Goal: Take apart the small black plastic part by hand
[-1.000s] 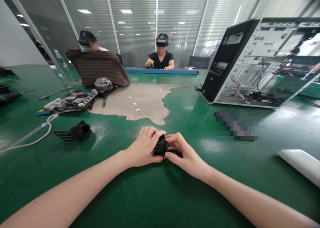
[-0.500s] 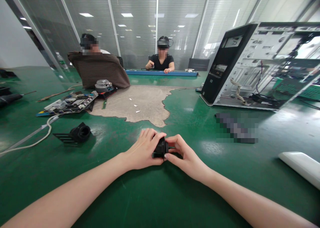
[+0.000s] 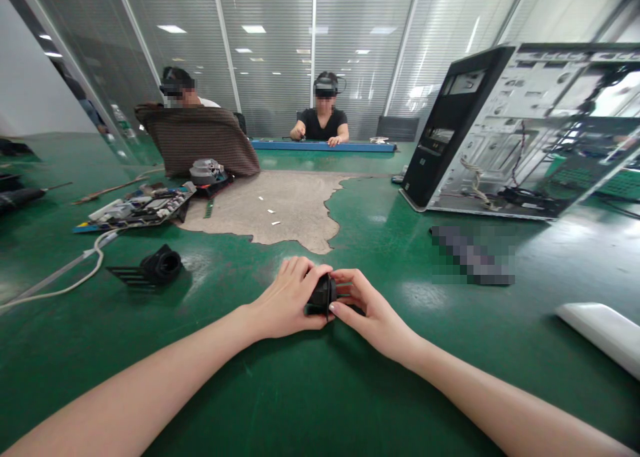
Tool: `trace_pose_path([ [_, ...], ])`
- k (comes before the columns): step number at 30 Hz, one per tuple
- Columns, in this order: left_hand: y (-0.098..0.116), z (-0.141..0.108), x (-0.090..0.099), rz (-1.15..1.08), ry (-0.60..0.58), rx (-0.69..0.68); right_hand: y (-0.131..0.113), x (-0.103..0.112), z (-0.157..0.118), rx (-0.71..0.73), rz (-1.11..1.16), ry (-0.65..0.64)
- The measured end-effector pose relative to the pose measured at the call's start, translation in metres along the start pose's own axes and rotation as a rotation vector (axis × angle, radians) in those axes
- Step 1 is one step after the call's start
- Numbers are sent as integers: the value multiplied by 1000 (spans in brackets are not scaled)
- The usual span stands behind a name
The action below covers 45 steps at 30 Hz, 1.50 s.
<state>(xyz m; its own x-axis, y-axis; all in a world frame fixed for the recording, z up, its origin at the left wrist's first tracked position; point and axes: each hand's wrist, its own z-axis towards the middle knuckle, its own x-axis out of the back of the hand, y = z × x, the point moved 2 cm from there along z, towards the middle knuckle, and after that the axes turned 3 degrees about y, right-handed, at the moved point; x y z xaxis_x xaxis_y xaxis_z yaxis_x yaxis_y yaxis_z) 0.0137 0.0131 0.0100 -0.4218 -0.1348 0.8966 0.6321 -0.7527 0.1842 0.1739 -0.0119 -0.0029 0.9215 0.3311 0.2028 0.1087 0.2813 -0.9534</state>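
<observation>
Close to me, just above the green tabletop (image 3: 280, 390), a small black part (image 3: 320, 297) with a thin upright flange sits between my hands. I cannot make out its exact kind. My left hand (image 3: 287, 297) is closed round its left side, with the thumb along the near, lower edge. From the right, my right hand (image 3: 367, 307) pinches the flange side with thumb and fingertips. Both hands cover much of the part. To the left lies a black plastic piece (image 3: 163, 263) with a round opening and slats.
An open computer case (image 3: 465, 130) stands at the right, with a blurred-out dark strip (image 3: 470, 257) before it. A white object (image 3: 600, 337) lies at the right edge. On the left are a circuit board (image 3: 140, 207), a cable (image 3: 95, 250) and a brown cloth-covered shape (image 3: 200, 137). Two people sit opposite.
Both hands stay in place around the black part. The right thumb and fingers have shifted very slightly against the flange; nothing else has visibly moved on the table.
</observation>
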Motion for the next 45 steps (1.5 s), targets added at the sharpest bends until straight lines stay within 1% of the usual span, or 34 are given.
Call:
trace_pose_path([
  [3,0,0,1,5,-6,-4,-1,-1,0,-1,-4,-15],
  [6,0,0,1,6,-13,-8,-2,-1,-1,50,-29,3],
  [9,0,1,1,5,-13,-9,-1,0,-2,70,-26,15],
  [13,1,1,1,2,-3,-8,0,0,-1,47,8,11],
  [21,0,0,1,5,-14,-6,-2,0,1,-26,0,1],
  [29,1,0,1,1,-10,-7,-2,0,-1,47,1,31],
  [33,1,1,1,-1,-2,-6,0,1,1,27,27,20],
  [39,0,1,-1,-5,-2,0,-1,1,2,-28,5,10],
  [45,0,1,0,-12,-4,-10,-3,0,-1,13,-2,7],
])
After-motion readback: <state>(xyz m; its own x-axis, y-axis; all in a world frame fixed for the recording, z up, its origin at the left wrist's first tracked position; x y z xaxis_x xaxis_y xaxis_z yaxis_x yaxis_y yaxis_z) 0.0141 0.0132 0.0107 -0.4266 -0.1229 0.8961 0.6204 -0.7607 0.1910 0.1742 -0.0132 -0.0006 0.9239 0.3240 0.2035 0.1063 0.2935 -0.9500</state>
